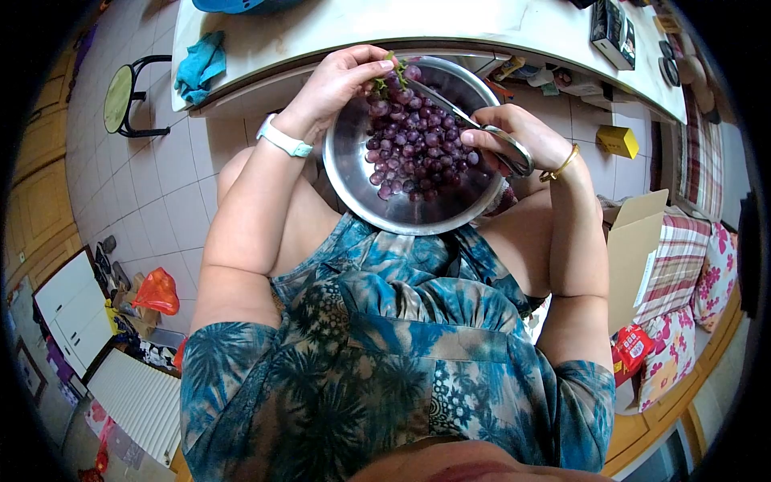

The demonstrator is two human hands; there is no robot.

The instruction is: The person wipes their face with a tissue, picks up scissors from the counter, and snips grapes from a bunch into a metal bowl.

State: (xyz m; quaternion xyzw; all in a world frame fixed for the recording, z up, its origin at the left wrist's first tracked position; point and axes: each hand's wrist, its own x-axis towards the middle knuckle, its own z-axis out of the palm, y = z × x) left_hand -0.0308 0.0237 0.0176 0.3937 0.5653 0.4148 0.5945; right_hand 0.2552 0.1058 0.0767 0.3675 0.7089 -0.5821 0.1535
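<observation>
A steel bowl [351,181] rests on my lap with many loose purple grapes [418,153] in it. Over the bowl's far left part, my left hand [347,80] pinches the green stem [393,74] of a small grape bunch [397,95]. My right hand [522,136] is closed around the handles of metal scissors [451,108] at the bowl's right side. The scissor blades point up and left, with their tips close beside the bunch. Part of the scissor handles is hidden by my right fingers.
A white table [337,24] stands just beyond the bowl, with a teal cloth [201,66] at its left and a dark box [614,36] at its right. A stool [120,98] is at the far left. An open cardboard box [630,261] and a yellow box [617,141] are on the right.
</observation>
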